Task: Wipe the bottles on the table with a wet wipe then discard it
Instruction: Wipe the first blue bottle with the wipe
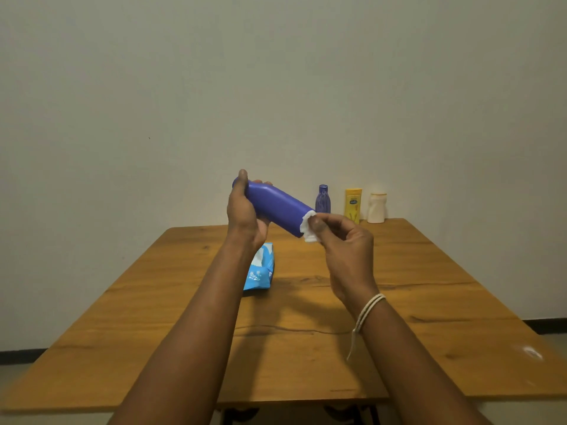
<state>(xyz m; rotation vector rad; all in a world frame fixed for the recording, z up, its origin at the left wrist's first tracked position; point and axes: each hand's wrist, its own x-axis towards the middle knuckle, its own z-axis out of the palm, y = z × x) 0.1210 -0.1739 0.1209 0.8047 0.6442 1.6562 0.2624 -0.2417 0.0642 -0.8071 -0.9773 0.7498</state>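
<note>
Wooden table (399, 317): wipes pack (260, 271), three bottles (353, 205) at far edge.

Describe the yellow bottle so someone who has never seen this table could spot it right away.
Look at the far right corner of the wooden table, against the wall, where three bottles stand upright in a row. The yellow plastic lotion bottle is the middle one, between a small translucent purple bottle on its left and a squat cream-white bottle on its right. It alone is yellow, with a dark blue label.

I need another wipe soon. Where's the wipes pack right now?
In the head view the blue wipes pack lies on the wooden table, left of centre, partly hidden behind the left forearm and below the left hand.
</note>
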